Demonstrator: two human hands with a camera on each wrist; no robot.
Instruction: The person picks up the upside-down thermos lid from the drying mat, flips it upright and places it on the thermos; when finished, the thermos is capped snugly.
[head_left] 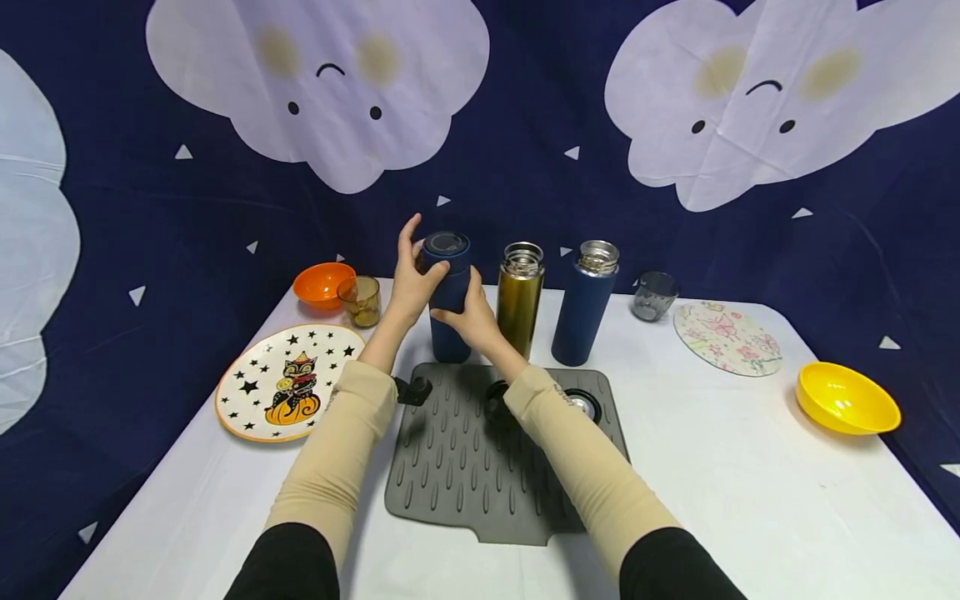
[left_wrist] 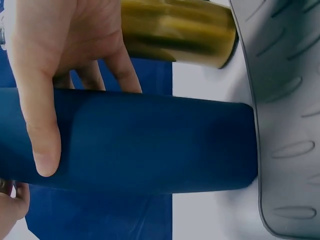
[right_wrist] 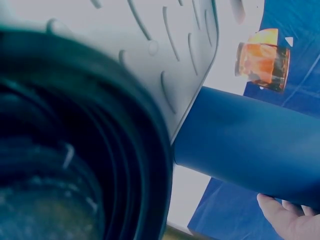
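Note:
A dark blue thermos bottle stands upright at the mat's back edge, its round lid on top. My left hand holds the lid, thumb across its front, one finger pointing up. My right hand grips the body lower down; the left wrist view shows its thumb laid over the bottle. To the right are a gold bottle and a second blue bottle, both without lids, steel necks showing. A black round lid lies on the mat, looming large and blurred in the right wrist view.
The grey ridged mat lies under my forearms. At left are a cat-patterned plate, an orange bowl and an amber glass. At right are a grey glass, a floral round mat and a yellow bowl.

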